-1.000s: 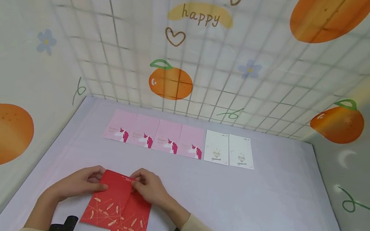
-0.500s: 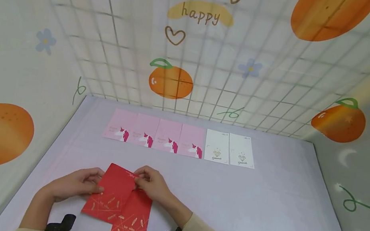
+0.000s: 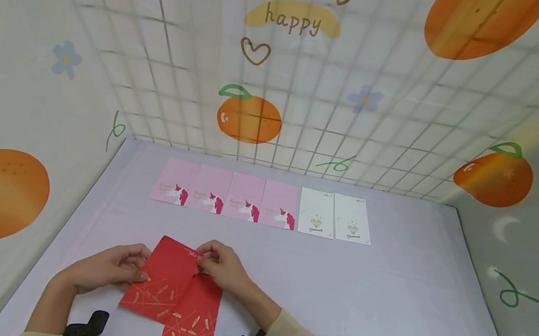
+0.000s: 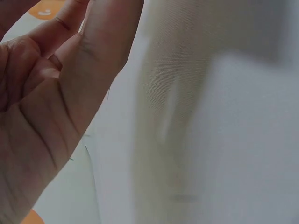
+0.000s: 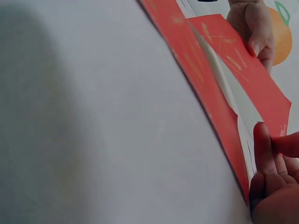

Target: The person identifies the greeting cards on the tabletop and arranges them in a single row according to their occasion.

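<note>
A red envelope with gold feather prints is held tilted between my two hands. My left hand pinches its left edge, thumb on the printed face. My right hand pinches its upper right corner between thumb and fingers, as the right wrist view also shows. Under it lies a second red envelope of the same print, its upper left part covered. In the right wrist view, the held envelope stands apart from the lower envelope, with white showing between them. Only the left palm shows in the left wrist view.
Along the back of the table runs a row of several pink unicorn envelopes. Two white diamond-print envelopes continue it on the right. A printed curtain with a grid behind it rises at the table's back edge.
The held red envelope has turned clockwise, its top swinging up and to the right, uncovering more of the lower one. My left thumb sits farther down its edge; the right hand moved slightly up.
</note>
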A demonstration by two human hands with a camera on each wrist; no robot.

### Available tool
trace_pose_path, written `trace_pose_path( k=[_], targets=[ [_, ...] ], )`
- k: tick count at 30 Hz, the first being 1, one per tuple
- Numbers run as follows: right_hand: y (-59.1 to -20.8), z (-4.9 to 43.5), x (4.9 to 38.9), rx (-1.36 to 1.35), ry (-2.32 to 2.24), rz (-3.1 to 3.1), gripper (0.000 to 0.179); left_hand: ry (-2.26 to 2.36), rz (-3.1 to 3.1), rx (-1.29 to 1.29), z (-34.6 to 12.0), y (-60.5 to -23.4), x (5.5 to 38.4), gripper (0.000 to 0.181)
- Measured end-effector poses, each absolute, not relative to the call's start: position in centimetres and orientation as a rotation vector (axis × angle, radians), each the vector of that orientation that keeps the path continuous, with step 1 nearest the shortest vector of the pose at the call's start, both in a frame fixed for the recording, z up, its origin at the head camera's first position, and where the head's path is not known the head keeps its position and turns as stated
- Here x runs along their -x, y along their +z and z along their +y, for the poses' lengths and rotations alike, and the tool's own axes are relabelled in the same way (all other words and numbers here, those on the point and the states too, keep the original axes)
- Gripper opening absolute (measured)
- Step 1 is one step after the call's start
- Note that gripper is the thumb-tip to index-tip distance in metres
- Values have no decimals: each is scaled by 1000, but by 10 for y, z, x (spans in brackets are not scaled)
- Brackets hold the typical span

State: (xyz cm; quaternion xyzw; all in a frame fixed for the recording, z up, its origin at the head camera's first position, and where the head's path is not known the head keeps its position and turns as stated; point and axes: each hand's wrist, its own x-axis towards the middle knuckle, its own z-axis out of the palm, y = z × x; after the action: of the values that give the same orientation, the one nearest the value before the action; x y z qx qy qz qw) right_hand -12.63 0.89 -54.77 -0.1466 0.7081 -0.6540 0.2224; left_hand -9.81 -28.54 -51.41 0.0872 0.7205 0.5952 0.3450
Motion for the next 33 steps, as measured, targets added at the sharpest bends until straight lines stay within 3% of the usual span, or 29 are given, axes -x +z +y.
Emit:
trace_pose_path(
  k=[12,20,33],
  targets=[
    [-534,33,129,404,-1877,2056,21,1576,1959,-281,-264,-512,107,32],
    [-529,63,129,363,-1957,2028,31,1742,2081,-231,-224,-515,112,41],
    [-524,104,118,315,-1943,2053,31,1935,2112,-133,-167,-518,119,46]
  ],
)
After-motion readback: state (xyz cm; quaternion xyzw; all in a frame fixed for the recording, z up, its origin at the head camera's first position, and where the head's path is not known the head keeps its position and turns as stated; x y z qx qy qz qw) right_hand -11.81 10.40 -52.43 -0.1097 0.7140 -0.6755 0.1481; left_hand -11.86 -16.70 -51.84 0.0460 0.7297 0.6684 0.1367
